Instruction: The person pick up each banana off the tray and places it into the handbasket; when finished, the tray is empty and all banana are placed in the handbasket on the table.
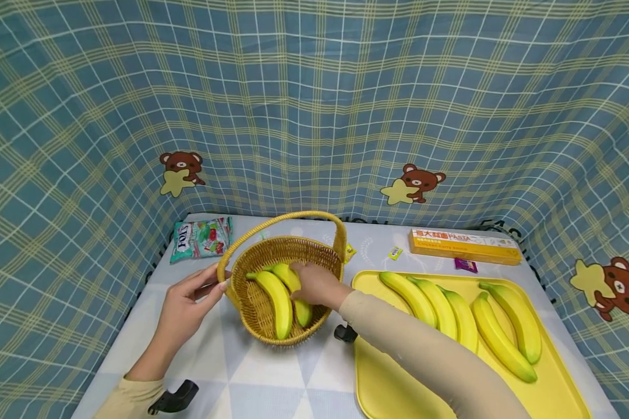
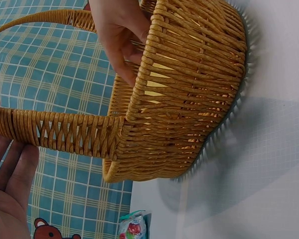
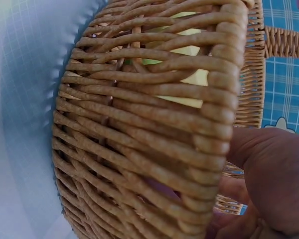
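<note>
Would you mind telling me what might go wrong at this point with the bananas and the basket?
The right hand rests on a banana inside the basket, beside another banana; withdrawing could drag one out over the rim. The left hand only touches the handle's base, so the basket might slide or tip. The right sleeve lies over the yellow tray and could nudge its bananas.

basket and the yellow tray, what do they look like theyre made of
The basket looks like woven wicker or rattan, tan with a slight sheen: round strands wrap its wall and handle in both wrist views. The tray looks like moulded plastic, smooth, even yellow, with a rounded raised rim; the material cannot be confirmed.
</note>
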`<state>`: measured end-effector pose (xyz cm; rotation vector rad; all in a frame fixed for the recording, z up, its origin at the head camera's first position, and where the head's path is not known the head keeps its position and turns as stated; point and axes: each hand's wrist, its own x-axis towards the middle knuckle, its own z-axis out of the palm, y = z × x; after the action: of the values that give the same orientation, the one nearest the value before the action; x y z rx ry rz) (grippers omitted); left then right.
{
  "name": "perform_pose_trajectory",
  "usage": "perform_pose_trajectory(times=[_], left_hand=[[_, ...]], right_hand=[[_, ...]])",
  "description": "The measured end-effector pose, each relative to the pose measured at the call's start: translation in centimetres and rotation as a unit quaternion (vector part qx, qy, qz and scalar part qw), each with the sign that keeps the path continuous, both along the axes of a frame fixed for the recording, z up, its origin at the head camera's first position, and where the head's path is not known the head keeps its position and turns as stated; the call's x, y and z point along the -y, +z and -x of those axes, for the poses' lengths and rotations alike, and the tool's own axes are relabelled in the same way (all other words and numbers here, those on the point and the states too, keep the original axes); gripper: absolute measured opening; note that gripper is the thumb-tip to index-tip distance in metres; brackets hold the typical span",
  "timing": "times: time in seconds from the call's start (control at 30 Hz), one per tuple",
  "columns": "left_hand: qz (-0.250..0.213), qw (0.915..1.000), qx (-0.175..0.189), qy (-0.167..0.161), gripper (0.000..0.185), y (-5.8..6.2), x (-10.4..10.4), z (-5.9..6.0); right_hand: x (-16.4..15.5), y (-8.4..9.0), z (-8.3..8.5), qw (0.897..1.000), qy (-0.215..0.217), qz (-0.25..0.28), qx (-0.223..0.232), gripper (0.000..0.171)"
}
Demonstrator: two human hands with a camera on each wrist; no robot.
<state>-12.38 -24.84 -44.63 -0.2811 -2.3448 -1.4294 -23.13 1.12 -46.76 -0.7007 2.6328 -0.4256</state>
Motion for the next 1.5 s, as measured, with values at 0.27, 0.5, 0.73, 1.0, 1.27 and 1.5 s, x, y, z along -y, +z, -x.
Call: perform_pose_trajectory(times=[0.27, 0.5, 0.73, 1.0, 1.27, 1.5], left_hand=[[-0.001, 1.0000, -0.006, -0.001, 0.046, 0.0, -0.1, -0.1], [0.004, 1.0000, -0.002, 0.004, 0.043, 0.1, -0.1, 0.0], [0.002, 1.0000, -0.005, -0.002, 0.044, -0.1, 0.0, 0.0], [0.005, 0.9999, -0.009, -0.002, 0.044, -0.1, 0.1, 0.1], [0.003, 1.0000, -0.008, -0.001, 0.042, 0.0, 0.1, 0.3], [-0.002, 1.0000, -0.005, -0.001, 0.043, 0.0, -0.2, 0.2]], right_hand=[[-0.1, 0.5, -0.2, 1.000, 0.006, -0.009, -0.007, 0.078], [-1.6, 1.4, -0.4, 0.999, 0.006, 0.033, -0.017, 0.068], [-4.3, 2.0, -2.3, 0.992, 0.027, 0.065, -0.108, 0.060], [-10.7, 2.9, -4.7, 0.974, -0.002, 0.097, -0.205, 0.051], [-19.1, 1.5, -4.5, 0.974, -0.085, 0.070, -0.197, 0.051], [-24.0, -0.4, -4.3, 0.981, -0.146, 0.040, -0.125, 0.053]])
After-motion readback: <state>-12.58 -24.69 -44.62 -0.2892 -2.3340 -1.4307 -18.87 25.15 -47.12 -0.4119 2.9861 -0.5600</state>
